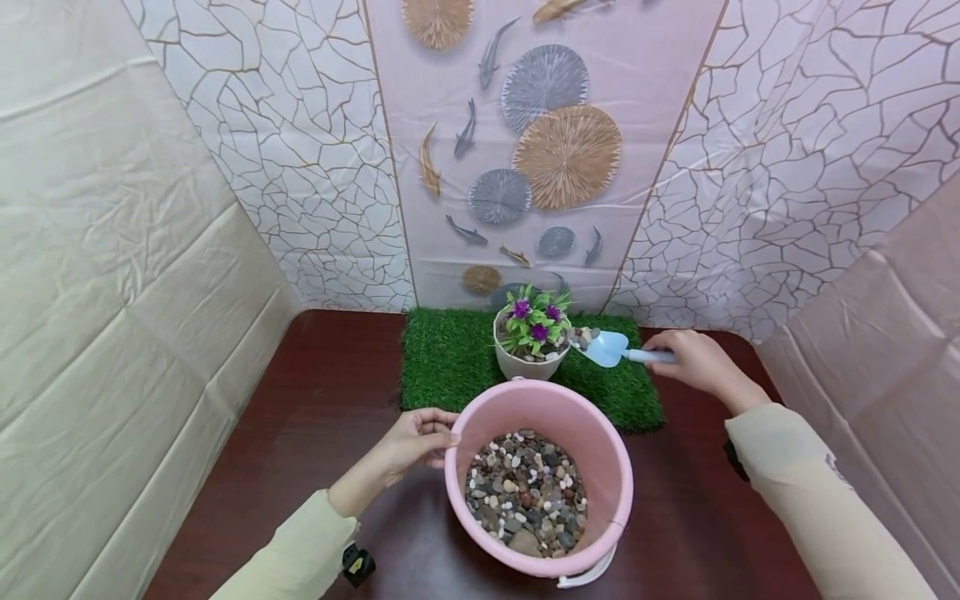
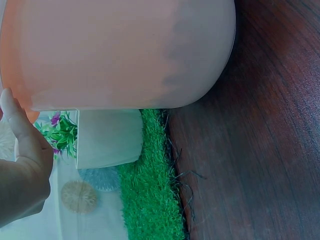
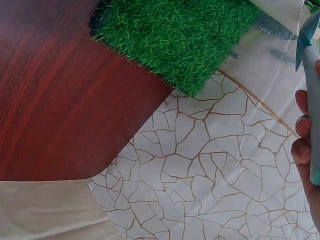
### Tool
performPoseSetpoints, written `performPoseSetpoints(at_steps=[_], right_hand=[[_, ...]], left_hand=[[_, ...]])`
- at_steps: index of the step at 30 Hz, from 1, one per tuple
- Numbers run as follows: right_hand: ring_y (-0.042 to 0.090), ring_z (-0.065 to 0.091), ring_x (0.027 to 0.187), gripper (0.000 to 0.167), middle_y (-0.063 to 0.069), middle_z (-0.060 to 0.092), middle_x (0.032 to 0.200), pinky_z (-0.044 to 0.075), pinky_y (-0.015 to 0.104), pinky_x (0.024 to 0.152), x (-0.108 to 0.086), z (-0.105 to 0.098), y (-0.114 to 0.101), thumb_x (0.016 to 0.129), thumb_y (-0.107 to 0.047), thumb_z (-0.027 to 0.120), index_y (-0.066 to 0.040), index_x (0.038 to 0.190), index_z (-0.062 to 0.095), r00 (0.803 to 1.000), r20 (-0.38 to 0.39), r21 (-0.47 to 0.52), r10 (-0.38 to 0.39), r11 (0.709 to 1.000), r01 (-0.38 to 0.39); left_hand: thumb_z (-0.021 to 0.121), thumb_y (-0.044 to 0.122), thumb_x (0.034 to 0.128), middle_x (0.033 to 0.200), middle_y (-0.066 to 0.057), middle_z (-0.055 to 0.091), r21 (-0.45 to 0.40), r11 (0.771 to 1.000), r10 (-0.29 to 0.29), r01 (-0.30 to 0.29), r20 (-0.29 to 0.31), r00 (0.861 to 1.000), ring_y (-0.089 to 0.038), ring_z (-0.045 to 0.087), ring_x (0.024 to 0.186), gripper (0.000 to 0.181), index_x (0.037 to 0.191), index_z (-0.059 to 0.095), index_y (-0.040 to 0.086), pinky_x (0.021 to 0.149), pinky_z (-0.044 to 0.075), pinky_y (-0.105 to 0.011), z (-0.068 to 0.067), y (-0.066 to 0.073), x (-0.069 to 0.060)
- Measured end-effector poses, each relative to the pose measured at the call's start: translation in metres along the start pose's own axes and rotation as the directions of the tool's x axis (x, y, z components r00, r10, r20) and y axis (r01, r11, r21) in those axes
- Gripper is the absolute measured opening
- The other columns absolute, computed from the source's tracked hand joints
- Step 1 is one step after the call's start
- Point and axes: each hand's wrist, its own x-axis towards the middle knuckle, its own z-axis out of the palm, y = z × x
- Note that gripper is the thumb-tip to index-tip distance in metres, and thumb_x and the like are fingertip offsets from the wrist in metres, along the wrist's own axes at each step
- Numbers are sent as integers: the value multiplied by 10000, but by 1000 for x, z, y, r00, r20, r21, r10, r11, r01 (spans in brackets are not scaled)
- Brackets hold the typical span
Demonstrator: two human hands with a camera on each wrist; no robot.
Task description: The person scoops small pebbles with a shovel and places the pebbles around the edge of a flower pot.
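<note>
In the head view a pink bucket (image 1: 615, 467), part-filled with mixed pebbles (image 1: 525, 492), stands near the front. My left hand (image 1: 416, 442) grips its left rim; in the left wrist view the thumb (image 2: 15, 115) lies at the rim. My right hand (image 1: 693, 362) holds a small light-blue hand trowel (image 1: 606, 348) by its handle, its blade pointing left. Pebbles (image 1: 581, 337) lie at the blade's tip, over the right rim of a white flowerpot (image 1: 517, 364). In the pot are a purple-flowered plant (image 1: 534, 312) and some pale stones. The right wrist view shows fingers curled round the trowel handle (image 3: 312, 115).
The pot stands on a green grass mat (image 1: 442, 358) at the back of a dark red-brown table (image 1: 300, 417). Patterned cloth (image 1: 315, 150) hangs behind, with plain cloth at both sides. The bucket's white handle (image 1: 588, 575) hangs at its front.
</note>
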Motion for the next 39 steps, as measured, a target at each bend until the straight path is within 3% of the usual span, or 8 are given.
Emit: performPoseSetpoints(at_steps=[8, 21, 29, 39], right_hand=[[96, 463, 566, 138, 60, 682, 775, 375, 252, 518, 12, 6, 1, 811, -94, 697, -10, 920, 707, 1000, 14, 1, 14, 1000, -14], [106, 487, 535, 176, 80, 673, 771, 423, 287, 504, 35, 15, -4, 836, -108, 677, 6, 968, 698, 997, 47, 15, 59, 998, -60], [120, 473, 545, 173, 89, 676, 783, 404, 279, 503, 48, 16, -9, 836, -123, 679, -5, 961, 702, 998, 39, -27, 40, 999, -39], [207, 605, 654, 150, 121, 702, 867, 525, 403, 578, 63, 17, -22, 831, -142, 691, -38, 937, 712, 998, 37, -111, 42, 993, -37]], left_hand=[[607, 29, 851, 837, 27, 642, 6, 1000, 5, -5, 5, 1000, -47, 634, 687, 430, 1240, 497, -119, 561, 564, -156, 0, 0, -1], [615, 29, 848, 822, 38, 638, 0, 1000, 5, -5, 6, 1000, -43, 634, 701, 427, 1233, 502, -117, 566, 567, -157, 0, 1, 0], [658, 69, 825, 826, 19, 634, -5, 1000, -11, 10, -4, 1000, -53, 639, 701, 457, 1223, 516, -105, 573, 571, -165, -1, 1, 0], [642, 32, 829, 789, 43, 611, -11, 1000, -22, 22, -15, 1000, -42, 607, 674, 414, 1207, 532, -96, 544, 557, -144, 0, 0, 0]])
